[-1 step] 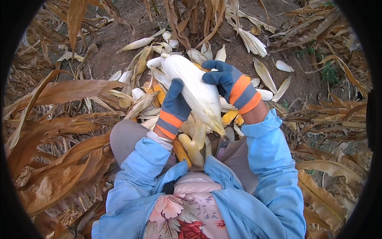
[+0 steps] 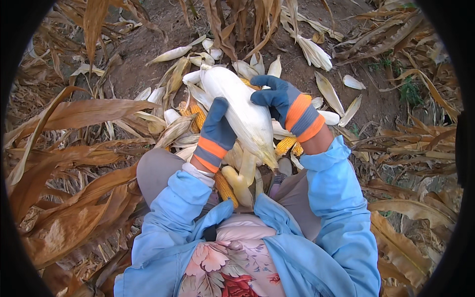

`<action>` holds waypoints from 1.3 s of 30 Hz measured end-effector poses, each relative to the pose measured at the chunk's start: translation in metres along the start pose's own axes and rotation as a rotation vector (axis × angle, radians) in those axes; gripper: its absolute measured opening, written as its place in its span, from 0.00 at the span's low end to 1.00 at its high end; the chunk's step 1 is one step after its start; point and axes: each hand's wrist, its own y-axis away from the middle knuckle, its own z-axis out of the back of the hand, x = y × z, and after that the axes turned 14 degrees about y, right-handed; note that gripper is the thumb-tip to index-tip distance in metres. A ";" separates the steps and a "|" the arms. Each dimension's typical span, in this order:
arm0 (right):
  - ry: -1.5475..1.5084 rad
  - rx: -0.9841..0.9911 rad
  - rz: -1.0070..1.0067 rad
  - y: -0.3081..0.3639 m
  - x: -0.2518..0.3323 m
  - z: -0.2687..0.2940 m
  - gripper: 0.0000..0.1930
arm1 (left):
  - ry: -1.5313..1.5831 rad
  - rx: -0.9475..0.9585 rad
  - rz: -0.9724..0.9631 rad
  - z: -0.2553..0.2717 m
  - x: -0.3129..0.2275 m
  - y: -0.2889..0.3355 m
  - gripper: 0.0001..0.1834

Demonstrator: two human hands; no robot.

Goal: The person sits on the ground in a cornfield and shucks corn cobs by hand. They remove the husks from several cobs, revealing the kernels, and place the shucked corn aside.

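Between my two gloved hands is a corn ear in its pale husk (image 2: 240,111), tilted with its stalk end far left and its pointed tip toward me. My left hand (image 2: 217,129), in a dark blue glove with an orange and grey cuff, grips its left side, thumb up along the husk. On the right side my right hand (image 2: 279,99) pinches the husk with thumb and fingers; part of its fingers is hidden behind the ear. Under the ear lie husked yellow cobs, one peeled cob (image 2: 225,189) close to my lap and another cob (image 2: 285,145) below my right wrist.
Loose pale husks (image 2: 173,129) are strewn around the ear on the brown soil (image 2: 131,64). Dry corn leaves (image 2: 84,116) reach in from the left, and more dry stalks (image 2: 240,24) hang down at the far side. My bent knee (image 2: 158,171) rises at left.
The husk-covered ear's lower tip has shifted very slightly to the left. Both hands keep their hold in nearly the same place.
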 end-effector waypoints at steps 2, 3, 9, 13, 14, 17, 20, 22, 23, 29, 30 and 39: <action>0.111 -0.008 0.021 -0.001 -0.001 -0.002 0.27 | -0.036 -0.006 -0.018 0.001 -0.001 -0.002 0.31; 0.178 -0.027 0.041 0.001 -0.002 -0.005 0.29 | -0.060 -0.011 -0.035 0.002 -0.002 -0.003 0.31; 0.434 -0.076 0.101 -0.004 -0.007 -0.005 0.31 | -0.214 -0.020 -0.138 0.002 0.000 -0.003 0.31; 0.079 -0.001 0.087 -0.010 -0.014 -0.002 0.28 | -0.179 -0.019 -0.114 0.007 -0.001 -0.006 0.33; 0.020 0.009 0.066 -0.010 -0.014 -0.003 0.28 | -0.160 -0.022 -0.105 0.009 -0.001 -0.006 0.34; -0.084 0.031 0.033 -0.009 -0.014 -0.004 0.27 | -0.124 -0.028 -0.088 0.011 -0.001 -0.007 0.37; -0.041 0.029 0.057 -0.010 -0.015 -0.002 0.27 | -0.169 -0.024 -0.124 0.004 0.001 -0.007 0.38; -0.005 0.012 0.081 -0.007 -0.011 -0.008 0.28 | -0.251 -0.014 -0.190 -0.004 0.001 -0.004 0.38; 0.073 -0.001 0.087 -0.003 -0.006 -0.011 0.29 | -0.253 -0.020 -0.192 -0.005 0.001 -0.004 0.38; 0.426 -0.059 0.129 -0.007 -0.011 -0.013 0.35 | -0.298 -0.060 -0.217 -0.003 0.003 -0.004 0.36; 0.383 -0.060 0.141 -0.008 -0.014 -0.011 0.35 | -0.308 -0.063 -0.228 -0.003 0.004 -0.004 0.36; -0.295 -0.003 0.038 -0.017 -0.022 -0.009 0.26 | 0.025 -0.065 -0.006 0.008 0.001 -0.005 0.35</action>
